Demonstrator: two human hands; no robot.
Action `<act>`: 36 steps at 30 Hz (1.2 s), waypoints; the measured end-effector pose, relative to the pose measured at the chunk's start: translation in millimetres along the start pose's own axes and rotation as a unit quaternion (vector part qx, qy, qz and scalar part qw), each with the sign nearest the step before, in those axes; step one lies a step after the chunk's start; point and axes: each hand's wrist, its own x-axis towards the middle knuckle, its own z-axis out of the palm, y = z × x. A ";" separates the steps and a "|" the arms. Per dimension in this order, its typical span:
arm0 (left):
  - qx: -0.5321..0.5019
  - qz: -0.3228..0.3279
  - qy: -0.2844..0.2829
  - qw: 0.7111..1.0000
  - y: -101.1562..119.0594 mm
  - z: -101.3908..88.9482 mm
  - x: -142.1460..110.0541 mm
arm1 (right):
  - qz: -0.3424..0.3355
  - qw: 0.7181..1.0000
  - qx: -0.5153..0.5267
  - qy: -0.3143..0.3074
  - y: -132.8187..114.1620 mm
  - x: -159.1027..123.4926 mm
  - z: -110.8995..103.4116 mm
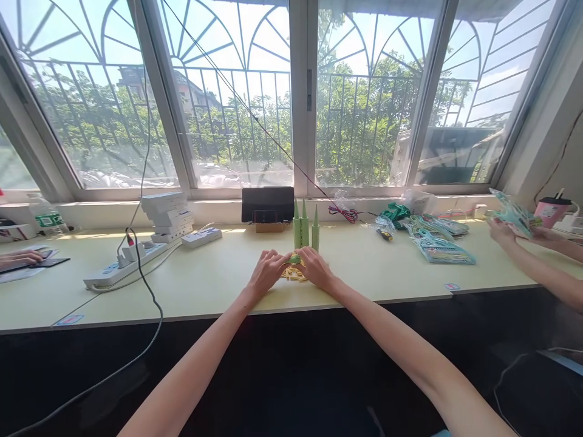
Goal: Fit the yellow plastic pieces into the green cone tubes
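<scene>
My left hand [268, 269] and my right hand [316, 267] meet near the middle of the table's front part. Their fingers close from both sides on a small green piece [294, 259], whose exact kind I cannot make out. Just under the fingers lies a loose pile of short pale-yellow sticks [295, 275], partly covered by the hands. Right behind the hands, three slim green towers with pointed tips [305, 226] stand upright close together; their bases are hidden.
A dark tablet on a stand [268, 206] leans near the window. To the left are a power strip [122, 267], stacked white boxes [167, 215] and a hanging cable [155, 297]. Bagged items [441, 246] and a yellow-black cutter [385, 235] lie right. Other people's hands [503, 232] show at both sides.
</scene>
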 end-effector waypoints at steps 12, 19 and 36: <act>0.007 -0.002 0.005 1.000 -1.5 5.9 0.0 | 0.000 1.000 0.029 0.012 -0.1 -0.5 -5.3; -0.062 -0.068 0.108 0.990 -0.4 1.7 -0.5 | 0.044 0.997 0.022 0.051 -5.9 -7.5 -10.3; -0.085 -0.121 0.152 0.977 -3.6 13.4 -1.2 | 0.068 0.991 0.065 -0.096 -8.9 -29.8 -27.9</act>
